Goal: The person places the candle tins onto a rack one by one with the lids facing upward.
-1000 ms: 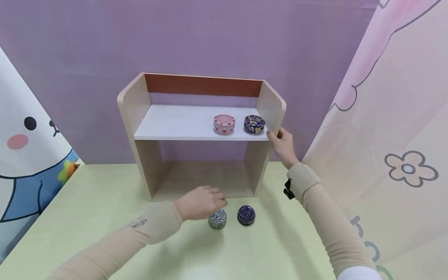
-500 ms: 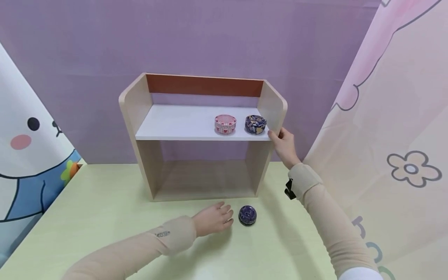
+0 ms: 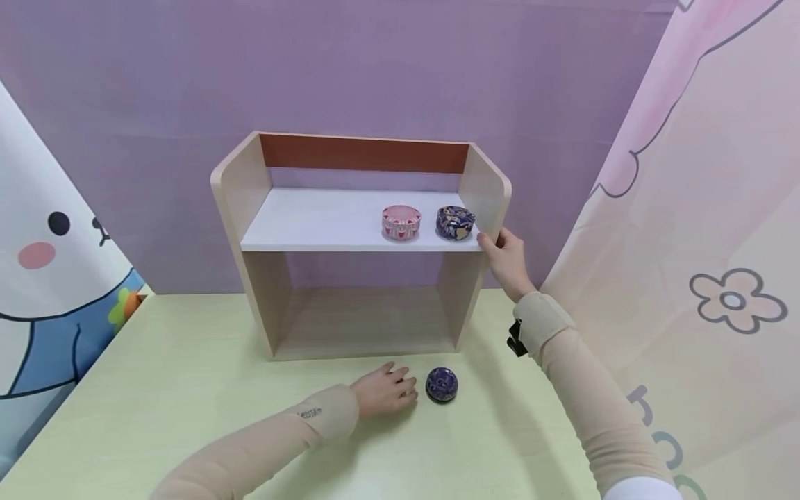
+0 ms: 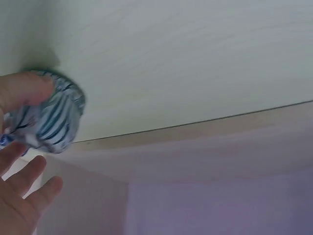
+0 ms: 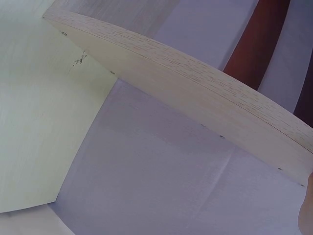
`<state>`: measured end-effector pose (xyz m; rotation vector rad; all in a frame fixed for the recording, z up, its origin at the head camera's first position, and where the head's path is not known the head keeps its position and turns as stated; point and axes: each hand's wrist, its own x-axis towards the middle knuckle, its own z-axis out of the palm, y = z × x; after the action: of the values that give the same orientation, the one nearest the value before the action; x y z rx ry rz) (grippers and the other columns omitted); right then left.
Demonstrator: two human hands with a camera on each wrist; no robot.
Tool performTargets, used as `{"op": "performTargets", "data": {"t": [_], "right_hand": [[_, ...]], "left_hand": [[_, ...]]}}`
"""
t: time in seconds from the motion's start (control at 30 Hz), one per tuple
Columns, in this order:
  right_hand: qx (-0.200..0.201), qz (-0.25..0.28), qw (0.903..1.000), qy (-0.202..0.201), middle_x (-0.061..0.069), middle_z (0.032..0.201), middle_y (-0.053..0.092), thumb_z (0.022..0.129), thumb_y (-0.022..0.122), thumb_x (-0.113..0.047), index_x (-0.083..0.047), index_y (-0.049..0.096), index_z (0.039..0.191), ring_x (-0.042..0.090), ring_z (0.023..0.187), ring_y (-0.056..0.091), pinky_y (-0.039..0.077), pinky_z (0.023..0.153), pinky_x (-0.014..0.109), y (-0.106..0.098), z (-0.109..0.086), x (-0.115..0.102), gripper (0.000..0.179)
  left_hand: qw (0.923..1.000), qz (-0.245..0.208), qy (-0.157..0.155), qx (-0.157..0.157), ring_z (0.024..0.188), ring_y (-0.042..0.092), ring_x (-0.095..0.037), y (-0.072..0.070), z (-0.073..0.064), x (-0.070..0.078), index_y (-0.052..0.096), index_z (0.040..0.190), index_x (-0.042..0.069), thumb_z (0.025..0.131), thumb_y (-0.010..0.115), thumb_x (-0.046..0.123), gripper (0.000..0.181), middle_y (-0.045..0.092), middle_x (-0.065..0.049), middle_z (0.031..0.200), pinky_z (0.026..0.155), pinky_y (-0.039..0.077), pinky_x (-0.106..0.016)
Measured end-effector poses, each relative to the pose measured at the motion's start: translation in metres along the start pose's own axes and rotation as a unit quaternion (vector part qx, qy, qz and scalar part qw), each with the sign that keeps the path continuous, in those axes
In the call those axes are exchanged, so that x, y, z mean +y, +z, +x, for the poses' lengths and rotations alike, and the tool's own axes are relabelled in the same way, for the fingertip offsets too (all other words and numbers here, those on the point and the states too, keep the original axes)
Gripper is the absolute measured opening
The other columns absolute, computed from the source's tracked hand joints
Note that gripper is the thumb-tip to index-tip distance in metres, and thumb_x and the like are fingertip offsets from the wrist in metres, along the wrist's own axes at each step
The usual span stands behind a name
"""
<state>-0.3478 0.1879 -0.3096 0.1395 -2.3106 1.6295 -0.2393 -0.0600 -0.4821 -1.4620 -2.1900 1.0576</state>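
Note:
My left hand [image 3: 384,391] is low over the table in front of the shelf, back of the hand upward. In the left wrist view its thumb lies on a small round tin [image 4: 61,115] with a blue-and-white leaf pattern, and the fingers spread along the opposite side. From the head view that tin is hidden under the hand. Just to the right sits a dark purple round tin [image 3: 442,385], apart from the fingertips. My right hand [image 3: 509,265] grips the front edge of the right side panel of the wooden shelf [image 3: 312,219], thumb on the inner face.
On the white upper board stand a pink patterned tin [image 3: 401,223] and a navy floral tin [image 3: 455,223], side by side toward the right. The pale green table [image 3: 187,396] spreads around the shelf. A purple curtain [image 3: 375,69] hangs behind, printed cloths at both sides.
My left hand has come down over the blue-and-white tin, covering it, and shifted slightly right and nearer to me. The right hand keeps its hold on the shelf.

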Motion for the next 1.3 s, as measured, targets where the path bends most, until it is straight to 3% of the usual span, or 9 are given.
{"op": "performTargets", "data": {"t": [0.2, 0.5, 0.77, 0.97, 1.3], "right_hand": [[-0.003, -0.004, 1.0000, 0.003, 0.016, 0.121, 0.057, 0.092, 0.053, -0.029, -0.004, 0.052, 0.127, 0.021, 0.105, 0.054, 0.046, 0.092, 0.037, 0.001, 0.000, -0.001, 0.043], [-0.004, -0.001, 1.0000, 0.002, 0.016, 0.123, 0.057, 0.092, 0.052, -0.029, -0.004, 0.052, 0.127, 0.021, 0.106, 0.054, 0.045, 0.093, 0.038, 0.000, 0.000, -0.002, 0.043], [-0.002, -0.001, 1.0000, -0.001, 0.016, 0.120, 0.058, 0.092, 0.053, -0.028, -0.004, 0.052, 0.126, 0.019, 0.103, 0.054, 0.046, 0.091, 0.035, 0.002, 0.001, -0.001, 0.042], [-0.005, -0.001, 1.0000, 0.000, 0.016, 0.122, 0.057, 0.092, 0.053, -0.027, -0.004, 0.052, 0.127, 0.021, 0.105, 0.054, 0.046, 0.093, 0.037, 0.002, 0.000, -0.002, 0.042], [-0.004, 0.001, 1.0000, 0.001, 0.017, 0.124, 0.056, 0.092, 0.052, -0.028, -0.004, 0.051, 0.128, 0.023, 0.108, 0.053, 0.045, 0.095, 0.039, 0.000, 0.000, 0.000, 0.043]], "left_hand": [[0.9993, -0.030, -0.016, -0.018, 0.122, 0.046, -0.014, 0.011, -0.001, 0.003, 0.038, 0.133, 0.032, 0.087, 0.061, 0.023, 0.053, 0.041, 0.007, 0.135, 0.094, 0.047, -0.028], [0.9995, 0.002, -0.031, -0.009, 0.119, 0.047, -0.016, 0.017, 0.002, 0.009, 0.040, 0.131, 0.029, 0.089, 0.059, 0.020, 0.047, 0.041, 0.003, 0.132, 0.092, 0.047, -0.024], [0.9991, 0.001, -0.042, 0.004, 0.115, 0.049, -0.016, 0.019, 0.001, 0.009, 0.043, 0.126, 0.029, 0.088, 0.060, 0.020, 0.043, 0.044, 0.003, 0.127, 0.090, 0.048, -0.023], [0.9985, 0.000, -0.039, 0.038, 0.112, 0.051, -0.014, 0.022, -0.001, 0.007, 0.045, 0.123, 0.028, 0.088, 0.059, 0.018, 0.039, 0.045, 0.003, 0.123, 0.086, 0.049, -0.021], [0.9892, 0.008, -0.007, 0.146, 0.116, 0.051, -0.018, 0.028, -0.005, 0.004, 0.044, 0.125, 0.026, 0.085, 0.062, 0.016, 0.045, 0.046, 0.001, 0.128, 0.092, 0.048, -0.023]]}}
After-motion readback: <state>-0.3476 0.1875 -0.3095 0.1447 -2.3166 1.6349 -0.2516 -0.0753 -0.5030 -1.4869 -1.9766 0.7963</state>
